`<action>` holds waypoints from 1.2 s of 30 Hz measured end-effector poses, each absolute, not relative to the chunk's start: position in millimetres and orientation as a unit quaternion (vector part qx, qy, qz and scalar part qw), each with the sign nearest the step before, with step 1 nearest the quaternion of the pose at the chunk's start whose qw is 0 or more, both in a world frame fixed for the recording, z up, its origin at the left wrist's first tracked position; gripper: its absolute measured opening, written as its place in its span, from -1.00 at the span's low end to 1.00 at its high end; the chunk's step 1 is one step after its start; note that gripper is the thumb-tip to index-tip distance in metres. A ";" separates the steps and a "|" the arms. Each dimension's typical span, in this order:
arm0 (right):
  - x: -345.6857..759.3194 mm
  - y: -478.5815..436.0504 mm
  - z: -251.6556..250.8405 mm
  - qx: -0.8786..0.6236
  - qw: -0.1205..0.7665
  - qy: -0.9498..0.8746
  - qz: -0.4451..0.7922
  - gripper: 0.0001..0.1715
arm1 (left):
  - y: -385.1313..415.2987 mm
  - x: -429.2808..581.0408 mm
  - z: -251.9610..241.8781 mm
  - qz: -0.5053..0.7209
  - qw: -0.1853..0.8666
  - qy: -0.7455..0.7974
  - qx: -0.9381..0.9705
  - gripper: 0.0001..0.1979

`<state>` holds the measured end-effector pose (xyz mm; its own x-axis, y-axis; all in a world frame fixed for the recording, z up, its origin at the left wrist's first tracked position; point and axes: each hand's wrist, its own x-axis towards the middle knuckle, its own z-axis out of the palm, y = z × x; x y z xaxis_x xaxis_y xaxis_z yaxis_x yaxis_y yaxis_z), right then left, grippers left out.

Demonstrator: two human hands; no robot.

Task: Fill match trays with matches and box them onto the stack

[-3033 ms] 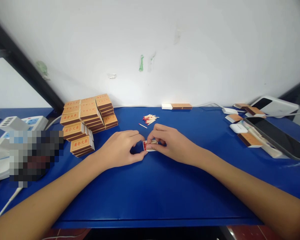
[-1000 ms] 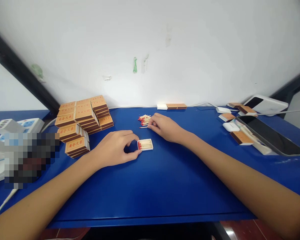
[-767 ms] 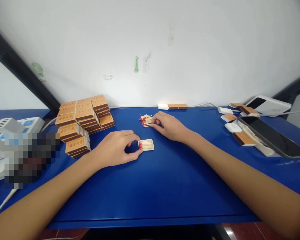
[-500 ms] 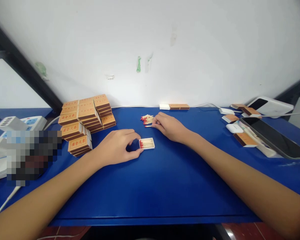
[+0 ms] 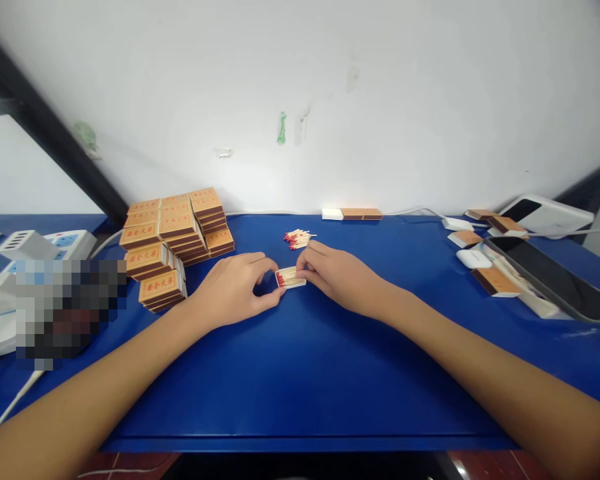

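A small white matchbox tray lies on the blue table, partly filled with red-headed matches whose heads point left. The thumb and index finger of my left hand grip the left end of this tray. My right hand is closed in a pinch over the right end of the tray, on a match that its fingertips mostly hide. Just beyond, a loose pile of matches rests on the table, red heads mostly to the left.
Stacked matchboxes stand at the left, beside a white power strip. Against the wall lies a partly open matchbox. On the right are a phone, a white earphone case, a power bank and several matchboxes.
My right hand has moved from the match pile toward me, bringing a match to the tray. My left hand keeps its grip on the tray, which now sits slightly tilted.
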<state>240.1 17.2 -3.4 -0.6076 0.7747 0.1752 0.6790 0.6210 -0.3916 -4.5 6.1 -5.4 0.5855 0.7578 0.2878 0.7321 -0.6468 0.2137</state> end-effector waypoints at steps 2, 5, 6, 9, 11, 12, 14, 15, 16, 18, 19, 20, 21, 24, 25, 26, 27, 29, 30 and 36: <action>242.7 19.3 -4.6 -0.395 0.183 -0.887 0.153 -0.91 | 6.4 -4.1 -5.4 0.180 0.037 0.415 0.891 -0.78; 248.3 29.0 -9.3 -0.379 0.224 -0.883 0.163 -0.92 | 6.0 -3.2 -5.1 0.182 0.036 0.411 0.892 -0.79; 250.4 34.1 -12.0 -0.386 0.241 -0.877 0.152 -0.93 | 5.6 -2.9 -5.0 0.183 0.037 0.409 0.894 -0.79; 256.7 52.3 -21.7 -0.425 0.264 -0.861 0.089 -0.88 | 4.4 -2.4 -4.5 0.180 0.039 0.403 0.897 -0.79; 259.9 62.7 -27.3 -0.440 0.249 -0.860 0.071 -0.83 | 3.9 -2.4 -4.1 0.178 0.041 0.402 0.898 -0.79; 261.0 66.5 -29.4 -0.443 0.240 -0.861 0.071 -0.81 | 3.8 -2.5 -3.9 0.177 0.041 0.401 0.898 -0.78; 261.9 70.9 -31.7 -0.447 0.232 -0.861 0.074 -0.80 | 3.8 -2.8 -3.7 0.178 0.040 0.400 0.898 -0.78; 261.9 71.7 -32.1 -0.448 0.231 -0.861 0.073 -0.81 | 3.9 -3.0 -3.7 0.178 0.040 0.400 0.898 -0.78; 261.8 72.0 -32.2 -0.448 0.231 -0.860 0.072 -0.82 | 3.9 -3.0 -3.7 0.178 0.040 0.399 0.899 -0.78; 261.3 71.7 -31.9 -0.449 0.233 -0.859 0.071 -0.84 | 4.0 -3.0 -3.9 0.177 0.040 0.400 0.898 -0.78; 261.0 71.4 -31.7 -0.449 0.234 -0.859 0.071 -0.84 | 4.1 -2.9 -4.0 0.177 0.040 0.400 0.898 -0.78; 260.7 71.3 -31.5 -0.448 0.234 -0.860 0.071 -0.83 | 4.1 -2.8 -4.1 0.176 0.040 0.400 0.898 -0.78; 260.4 71.2 -31.4 -0.448 0.232 -0.860 0.071 -0.82 | 4.1 -2.7 -4.1 0.175 0.041 0.400 0.898 -0.78; 259.1 71.3 -31.0 -0.451 0.227 -0.860 0.072 -0.81 | 3.8 -2.4 -3.9 0.173 0.041 0.401 0.899 -0.78; 258.6 71.3 -30.7 -0.455 0.228 -0.857 0.074 -0.82 | 3.8 -2.3 -3.6 0.172 0.042 0.401 0.899 -0.78; 258.2 71.2 -30.2 -0.461 0.228 -0.854 0.078 -0.83 | 3.7 -2.3 -3.3 0.172 0.042 0.401 0.899 -0.78; 258.0 71.1 -29.4 -0.467 0.228 -0.850 0.083 -0.84 | 3.7 -2.3 -3.0 0.172 0.041 0.402 0.898 -0.78; 258.2 70.5 -27.4 -0.475 0.223 -0.846 0.096 -0.86 | 3.9 -2.3 -2.6 0.172 0.041 0.401 0.899 -0.79; 258.7 70.0 -26.1 -0.477 0.219 -0.845 0.101 -0.86 | 4.1 -2.4 -2.6 0.173 0.041 0.401 0.899 -0.79; 259.0 54.0 -11.9 -0.449 0.218 -0.858 0.120 -0.83 | 4.7 -3.0 -4.3 0.175 0.033 0.407 0.896 -0.78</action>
